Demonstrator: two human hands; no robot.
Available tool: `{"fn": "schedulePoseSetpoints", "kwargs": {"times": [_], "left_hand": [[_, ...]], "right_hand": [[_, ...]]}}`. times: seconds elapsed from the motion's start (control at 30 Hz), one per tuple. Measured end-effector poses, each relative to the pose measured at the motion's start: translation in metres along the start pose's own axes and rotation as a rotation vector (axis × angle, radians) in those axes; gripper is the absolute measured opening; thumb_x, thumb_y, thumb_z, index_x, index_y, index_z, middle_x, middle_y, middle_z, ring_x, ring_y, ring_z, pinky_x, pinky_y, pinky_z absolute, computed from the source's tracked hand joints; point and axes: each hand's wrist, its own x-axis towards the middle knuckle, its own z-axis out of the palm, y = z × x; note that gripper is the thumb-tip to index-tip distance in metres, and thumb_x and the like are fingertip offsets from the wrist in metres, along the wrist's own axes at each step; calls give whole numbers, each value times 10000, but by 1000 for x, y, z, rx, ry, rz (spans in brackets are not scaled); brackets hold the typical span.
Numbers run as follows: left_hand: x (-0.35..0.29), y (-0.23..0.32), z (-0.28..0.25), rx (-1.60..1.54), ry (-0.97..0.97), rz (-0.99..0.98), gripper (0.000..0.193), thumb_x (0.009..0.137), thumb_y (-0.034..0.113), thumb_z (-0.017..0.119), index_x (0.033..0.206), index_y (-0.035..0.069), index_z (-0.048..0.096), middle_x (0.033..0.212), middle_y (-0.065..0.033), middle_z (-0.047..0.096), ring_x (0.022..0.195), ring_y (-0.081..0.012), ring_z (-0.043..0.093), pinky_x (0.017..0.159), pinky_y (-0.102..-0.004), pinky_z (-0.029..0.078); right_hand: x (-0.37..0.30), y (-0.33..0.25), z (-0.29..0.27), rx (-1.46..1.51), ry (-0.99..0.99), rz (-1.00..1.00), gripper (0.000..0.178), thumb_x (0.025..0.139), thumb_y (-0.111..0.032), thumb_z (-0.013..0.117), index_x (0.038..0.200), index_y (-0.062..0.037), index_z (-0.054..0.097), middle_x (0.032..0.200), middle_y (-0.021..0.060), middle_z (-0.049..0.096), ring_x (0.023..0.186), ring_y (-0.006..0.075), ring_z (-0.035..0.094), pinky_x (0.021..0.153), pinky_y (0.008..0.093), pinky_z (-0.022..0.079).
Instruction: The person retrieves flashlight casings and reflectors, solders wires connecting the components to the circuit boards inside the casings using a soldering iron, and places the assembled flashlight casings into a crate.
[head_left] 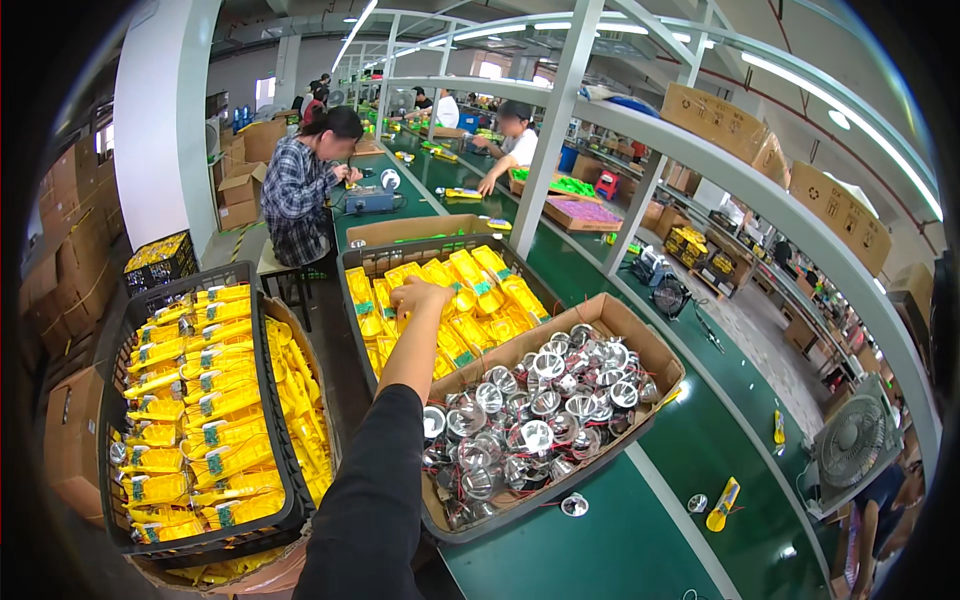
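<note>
My left hand (420, 295) reaches from a dark sleeve into a black crate (353, 320) of yellow plastic casings (468, 332) with green circuit boards. Its fingers curl down round one casing among the rest; their tips are partly hidden. My right hand is out of view. Beside my forearm, a cardboard tray (660, 400) holds many silvery reflector cups (536, 435) with red wires. To the left stands another black crate (275, 430) with rows of yellow casings (215, 405), their boards showing.
More yellow parts (300, 390) fill a box by the left crate. A loose reflector (574, 504) lies on the green bench (540, 560). A yellow flashlight-like piece (722, 505) rests on the green conveyor. A grey post (560, 120) and fan (855, 440) stand rightward; a seated person (305, 190) works ahead.
</note>
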Motion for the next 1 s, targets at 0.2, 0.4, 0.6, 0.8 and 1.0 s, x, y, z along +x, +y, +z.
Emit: {"fn": "schedulePoseSetpoints", "kwargs": {"times": [0.2,0.4,0.6,0.8,1.0], "left_hand": [[28,-17,8,-57,76,101,778,720,402,761,1380,105,477,1397,-211,415,1259,-351,495,992,-409,490],[72,-40,-4,-222,122,203,662,680,409,693,1192,-8,649,1284,-227,608,1172,-325,608,1005,-343,472],[100,-54,-29,-873,-4,239,638,616,308,742,1142,-40,643,1144,-191,671,1021,-344,653,891,-390,506],[11,-58,-102,-1183,-539,559,321,770,203,627,1062,82,572,930,-78,668,774,-240,671,631,-446,571],[-176,-77,-131,-949,-842,786,392,803,157,587,1183,63,574,1012,-83,690,874,-224,685,763,-387,576]], "right_hand": [[3,11,3,-133,-52,-94,147,862,-154,687,833,-10,696,744,167,674,650,318,660,643,398,527],[3,29,9,-68,3,-271,139,858,-166,694,822,-32,687,720,148,656,616,303,645,603,392,518],[3,30,6,190,50,-273,107,818,-112,708,878,-27,682,722,141,635,638,268,620,643,364,512],[8,28,-2,174,70,-326,69,791,-86,706,832,-39,677,722,147,636,630,325,627,593,395,511],[11,39,5,210,128,-383,57,803,-94,703,821,-45,679,737,130,649,631,315,635,587,391,512]]}}
